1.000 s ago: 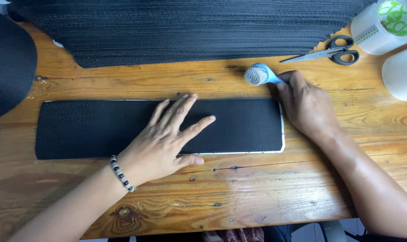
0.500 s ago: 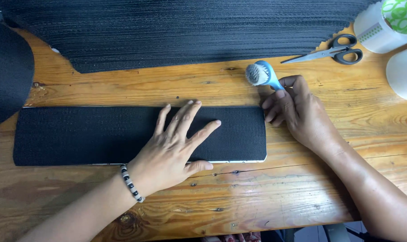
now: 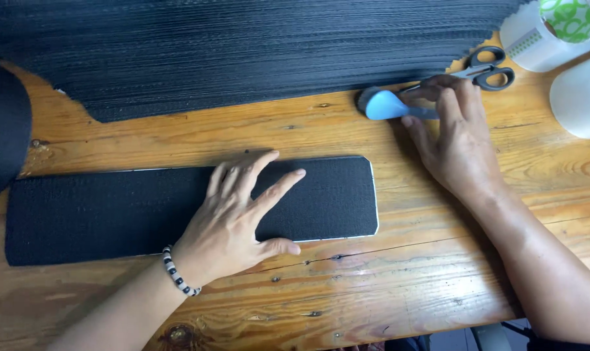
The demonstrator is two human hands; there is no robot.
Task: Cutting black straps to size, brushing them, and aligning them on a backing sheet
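Worn wooden plank table (image 3: 405, 286), knots and cracks; even daylight; sliver of floor beyond near edge.

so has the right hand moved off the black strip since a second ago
Yes. The right hand has lifted away from the black strip end, going up the table toward the scissors, gripping the blue tool.

a long black textured strip (image 3: 113, 211) with rounded corners and a thin white edge lies flat across the left and middle of the wooden table (image 3: 399, 286), nearer its front edge. a small blue-handled brush (image 3: 382, 104) lies towards the back right corner.
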